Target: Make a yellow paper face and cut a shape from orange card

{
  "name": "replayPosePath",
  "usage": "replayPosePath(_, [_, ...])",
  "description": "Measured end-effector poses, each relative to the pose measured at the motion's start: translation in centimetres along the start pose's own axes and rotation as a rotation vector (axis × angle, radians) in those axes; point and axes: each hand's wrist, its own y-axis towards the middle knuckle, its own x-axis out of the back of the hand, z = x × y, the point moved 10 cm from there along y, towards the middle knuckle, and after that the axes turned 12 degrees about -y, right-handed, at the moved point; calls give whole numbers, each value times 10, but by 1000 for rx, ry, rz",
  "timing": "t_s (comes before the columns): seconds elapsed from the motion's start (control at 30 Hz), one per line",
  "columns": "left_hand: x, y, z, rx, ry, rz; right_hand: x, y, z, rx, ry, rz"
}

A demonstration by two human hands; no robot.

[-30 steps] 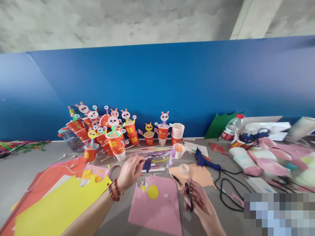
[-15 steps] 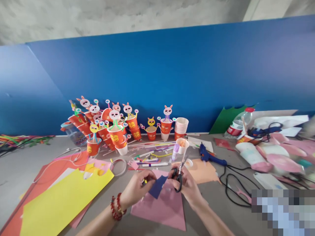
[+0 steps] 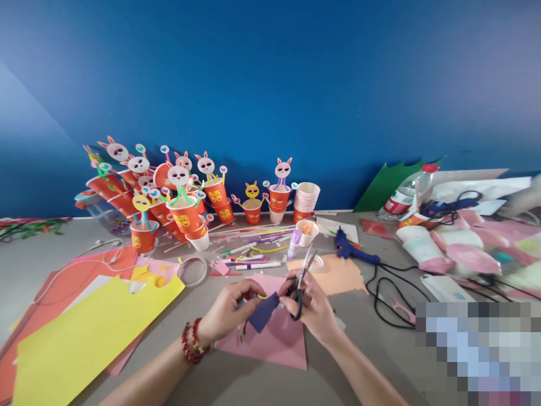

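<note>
One counter, grey, under the pink sheet that serves as landmark.
One yellow sheet, left of the pink sheet; likely to slide if the left forearm brushes its edge.
One pink sheet, lying flat below both hands; could be nicked if the blades dip.
Orange cups, several, some stacked and bearing rabbit figures, beyond the pink sheet and to its left; leaning stacks could topple if bumped.
One glue gun, blue, beyond the pink sheet and to its right; a forearm caught in its black cable could drag it.
One left hand, over the pink sheet's left part; thumb and forefinger pinched together on the blue piece.
One right hand, at the pink sheet's right edge; fingers curled about the scissors, tips at the blue piece; pinch or mere touch cannot be told.
One pair of scissors, blades pointing away from the pink sheet's near edge; a careless turn of the wrist could bring them to the left fingers.
One blue piece, over the pink sheet, between the hands; liable to crease or tear under uneven pull.
One yellow scrap, at the left fingertips above the pink sheet; easily dropped should the pinch loosen.
</note>
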Motion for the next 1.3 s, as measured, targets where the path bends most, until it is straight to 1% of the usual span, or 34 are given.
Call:
replayPosePath(0.07, [0,-1,2,-8,-24,16,3,0,0,17,16,-22])
replayPosePath(0.13, [-2,-2,2,-26,-37,38,5,1,0,1,20,-35])
replayPosePath(0.23, [-5,-3,2,-36,-64,47,-2,0,-2,-88,59,38])
replayPosePath(0.3, [-5,-3,1,-39,-126,46,-7,-2,-1,-128,98,85])
replayPosePath(0.37, [-1,-2,-1,-67,-225,9,-5,-3,2,-127,131,63])
replayPosePath(0.4, [6,-1,-1,-94,-274,-51,-1,-3,3,-120,151,25])
replayPosePath(0.43, [17,-1,-1,-121,-322,-140,4,-3,3,-114,179,-20])
replayPosePath(0.53, [50,-8,10,-157,-440,-468,19,-4,1,-102,274,-157])
replayPosePath(0.57, [55,-11,13,-160,-463,-529,24,-4,0,-100,293,-194])
replayPosePath(0.6, [54,-12,13,-166,-473,-537,27,-4,-1,-98,299,-225])
replayPosePath(0.63, [48,-12,10,-178,-464,-490,30,-4,-1,-96,295,-249])
replayPosePath(0.67, [36,-10,5,-189,-447,-395,31,-5,-1,-93,285,-269])
replayPosePath(0.7, [20,-9,-1,-186,-429,-270,32,-6,-1,-90,274,-278])
replayPosePath(0.73, [4,-8,-4,-165,-420,-156,31,-6,-1,-90,264,-277])
replayPosePath(0.77, [-9,-8,-5,-126,-430,-85,29,-7,-1,-93,256,-263])
replayPosePath(0.8, [-18,-8,-3,-65,-452,-50,25,-7,-1,-100,248,-242])
replayPosePath(0.83, [-21,-8,1,-7,-485,-59,22,-7,-2,-109,237,-218])
replayPosePath(0.9, [-22,-8,11,83,-551,-115,14,-8,-3,-133,202,-165])
replayPosePath(0.97, [-19,-7,20,117,-602,-162,9,-8,-3,-155,160,-139])
replayPosePath(1.03, [-17,-7,24,116,-637,-170,9,-7,-3,-158,124,-146])
replayPosePath(1.1, [-15,-8,26,107,-660,-169,12,-6,2,-110,89,-179])
replayPosePath(1.23, [-14,-9,27,109,-666,-182,19,-8,19,44,-31,-258])
replayPosePath(1.3, [-15,-9,26,104,-674,-164,21,-11,23,82,-105,-289])
